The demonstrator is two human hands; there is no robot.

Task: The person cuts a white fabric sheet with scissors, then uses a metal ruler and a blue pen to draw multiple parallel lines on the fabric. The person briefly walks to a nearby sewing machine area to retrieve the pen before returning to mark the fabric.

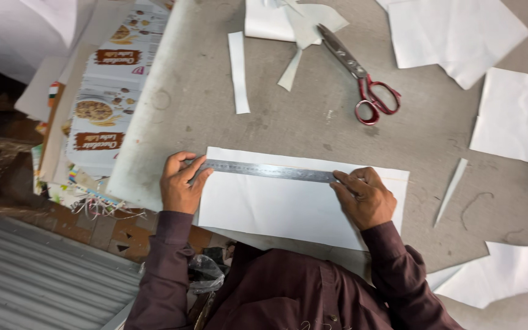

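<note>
Left hand presses flat on the near end of a steel ruler, thumb and fingers spread over it, pinning rather than grasping. Right hand bears down on the other end, fingertips on the metal, palm on the paper; not closed around anything that shows. Ruler lies between the two hands, along the far edge of a white sheet, probably held at both ends so it can't slide off its line. Sheet sits under both palms and overhangs the table's near edge toward the body.

Outward from the grip: grey table, worn and marked. Beyond the right hand, red-handled scissors, blades shut, lying apart from the work. Beyond the ruler, a narrow paper strip and offcuts. More white sheets past the right hand, cut off by the frame. Past the left hand, printed cartons stacked off the table edge.

Hard to tell: whether the right hand hides a pencil or blade; ruler markings too small; sheet's near edge hidden by maroon sleeves.
</note>
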